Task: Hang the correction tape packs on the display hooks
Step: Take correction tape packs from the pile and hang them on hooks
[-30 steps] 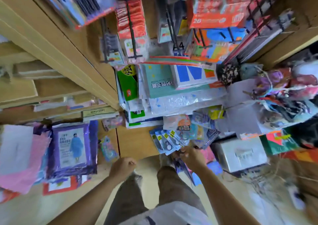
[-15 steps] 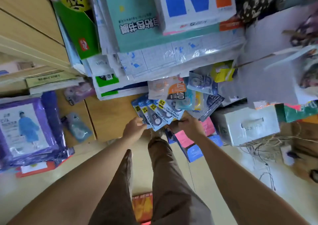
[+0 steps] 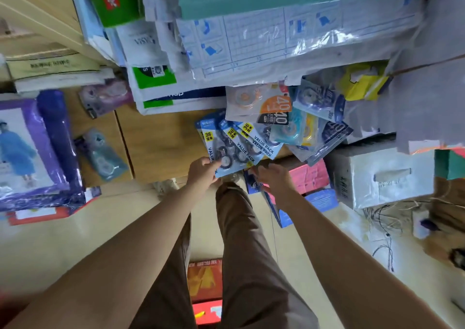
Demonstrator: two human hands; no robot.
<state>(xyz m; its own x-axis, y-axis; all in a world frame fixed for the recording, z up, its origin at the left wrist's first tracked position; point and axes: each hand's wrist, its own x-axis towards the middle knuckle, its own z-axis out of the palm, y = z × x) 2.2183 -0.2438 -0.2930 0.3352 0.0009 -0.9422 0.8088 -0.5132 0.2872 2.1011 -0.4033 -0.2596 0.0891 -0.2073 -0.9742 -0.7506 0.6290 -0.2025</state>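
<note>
Several blue "VALUE PACK" correction tape packs (image 3: 239, 143) are fanned out in the middle of the head view. My left hand (image 3: 202, 171) grips the lower edge of the leftmost one. My right hand (image 3: 273, 177) is just to the right and below the fan, fingers spread, touching a dark blue pack (image 3: 253, 186) underneath. More tape packs lie behind: an orange-and-white one (image 3: 261, 102), a teal-and-yellow one (image 3: 293, 130) and dark blue ones (image 3: 319, 102). No display hooks are in view.
Stacked paper packs and a plastic-wrapped sheet (image 3: 264, 42) overhang the packs. A white box (image 3: 382, 175) and pink and blue boxes (image 3: 312, 177) stand at right. Purple raincoat packs (image 3: 32, 147) and two loose tape packs (image 3: 103, 157) lie left. Cables (image 3: 385, 225) trail on the floor.
The view has dropped and closed in on the packs. My left hand rose from beside my leg to the blue packs' edge; my right hand has opened its fingers below them.
</note>
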